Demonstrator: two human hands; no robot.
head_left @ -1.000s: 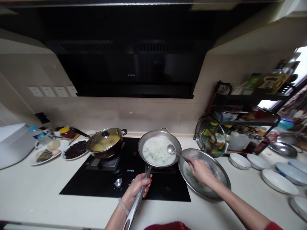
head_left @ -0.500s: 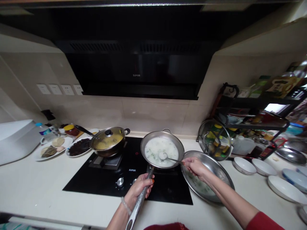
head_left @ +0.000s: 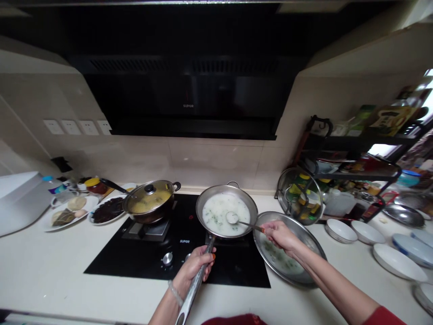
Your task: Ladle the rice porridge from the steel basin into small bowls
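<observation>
My left hand [head_left: 195, 267] is wrapped round the long steel handle [head_left: 191, 293] of a pan [head_left: 204, 201] that sits on the black cooktop [head_left: 135, 257]. The pan holds white soup flecked with green. My right hand [head_left: 280, 235] grips the stem of a metal ladle [head_left: 232, 218], whose bowl rests in the soup at the pan's right side. Under that hand lies a wide steel basin [head_left: 309, 246] with a little of the same soup in it.
A lidded pot [head_left: 149, 203] of yellow food stands on the left burner. Plates of food [head_left: 88, 211] sit at the left beside a white appliance [head_left: 20, 198]. A glass lid [head_left: 297, 195] leans on a rack at the right, near several white bowls [head_left: 367, 232].
The ladle came back from the pan's right rim and dipped into the soup. My right hand shifted left from over the basin. My left hand kept its hold on the handle.
</observation>
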